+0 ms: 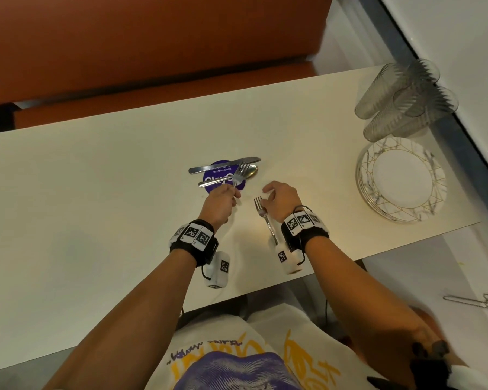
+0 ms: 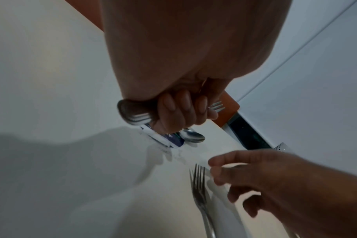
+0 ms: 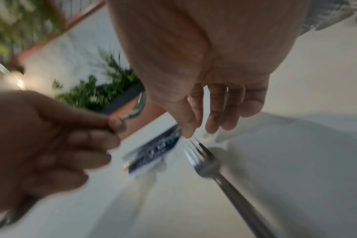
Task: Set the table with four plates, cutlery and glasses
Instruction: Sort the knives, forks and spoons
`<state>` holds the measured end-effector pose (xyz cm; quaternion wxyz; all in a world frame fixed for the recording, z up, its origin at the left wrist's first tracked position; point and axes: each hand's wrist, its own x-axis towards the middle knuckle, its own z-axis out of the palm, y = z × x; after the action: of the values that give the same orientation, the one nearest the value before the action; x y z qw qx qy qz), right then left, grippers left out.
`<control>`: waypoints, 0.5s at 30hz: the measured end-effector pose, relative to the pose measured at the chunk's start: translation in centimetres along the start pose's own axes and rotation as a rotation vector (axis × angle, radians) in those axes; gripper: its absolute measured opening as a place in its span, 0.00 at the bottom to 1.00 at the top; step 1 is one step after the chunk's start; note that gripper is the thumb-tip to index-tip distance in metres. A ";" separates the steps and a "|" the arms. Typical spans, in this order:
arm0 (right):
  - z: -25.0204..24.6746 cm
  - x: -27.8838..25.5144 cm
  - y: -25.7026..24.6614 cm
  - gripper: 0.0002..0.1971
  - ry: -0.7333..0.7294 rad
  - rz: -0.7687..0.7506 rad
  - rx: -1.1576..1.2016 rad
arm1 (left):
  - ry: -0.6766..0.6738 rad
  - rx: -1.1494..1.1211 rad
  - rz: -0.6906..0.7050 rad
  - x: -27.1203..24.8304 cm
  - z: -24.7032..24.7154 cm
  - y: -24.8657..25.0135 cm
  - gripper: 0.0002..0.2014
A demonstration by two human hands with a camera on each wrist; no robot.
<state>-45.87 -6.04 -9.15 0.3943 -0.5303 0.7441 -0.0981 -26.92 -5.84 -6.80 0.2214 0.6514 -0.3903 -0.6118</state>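
On the cream table (image 1: pixel 96 178), my left hand (image 1: pixel 233 194) grips a fork (image 1: pixel 240 174) by the handle, tines raised over a purple sticker (image 1: pixel 214 180). In the left wrist view its fingers (image 2: pixel 183 109) curl round metal handles (image 2: pixel 133 115), with fork tines (image 2: pixel 216 106) sticking out. A knife (image 1: pixel 223 166) and a spoon (image 1: pixel 250 172) lie on the sticker. My right hand (image 1: pixel 268 194) hovers with relaxed fingers (image 3: pixel 212 116) just above a second fork (image 1: pixel 269 229) that lies flat on the table (image 3: pixel 206 162). It holds nothing.
A stack of gold-patterned plates (image 1: pixel 400 178) sits at the table's right end. Several clear ribbed glasses (image 1: pixel 406 99) stand behind it near the wall. An orange bench (image 1: pixel 152 52) runs along the far side. My torso is at the near edge.
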 end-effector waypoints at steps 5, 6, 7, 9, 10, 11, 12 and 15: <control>1.4 -0.1 0.6 0.14 -0.050 -0.032 -0.221 | 0.003 -0.021 -0.058 -0.1 -0.2 -1.1 0.12; 1.5 0.0 0.7 0.12 -0.048 -0.040 -0.218 | 0.012 -0.013 -0.059 -0.1 -0.3 -1.2 0.12; 1.4 0.0 0.6 0.10 -0.048 -0.045 -0.203 | 0.023 -0.002 -0.046 0.0 -0.4 -1.4 0.13; 1.1 0.1 0.5 0.07 -0.058 -0.053 -0.129 | 0.042 0.000 -0.006 -0.1 -0.7 -1.5 0.13; 0.8 0.2 0.3 0.07 -0.061 -0.066 -0.093 | 0.043 -0.021 0.005 0.0 -0.8 -1.6 0.13; 0.3 0.2 -0.2 0.06 -0.063 -0.077 -0.068 | 0.039 -0.055 0.007 0.1 -0.9 -1.6 0.13; -0.3 0.3 -0.7 0.06 -0.058 -0.085 -0.035 | 0.033 -0.090 -0.001 0.2 -0.9 -1.5 0.13; -2.1 0.6 -2.6 0.07 -0.024 -0.100 0.136 | 0.014 -0.163 -0.038 0.5 -0.8 -1.1 0.15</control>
<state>-45.56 -8.20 -6.51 0.4327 -0.5400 0.7036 -0.1615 -25.93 -5.73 -7.89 0.2647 0.6429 -0.3254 -0.6409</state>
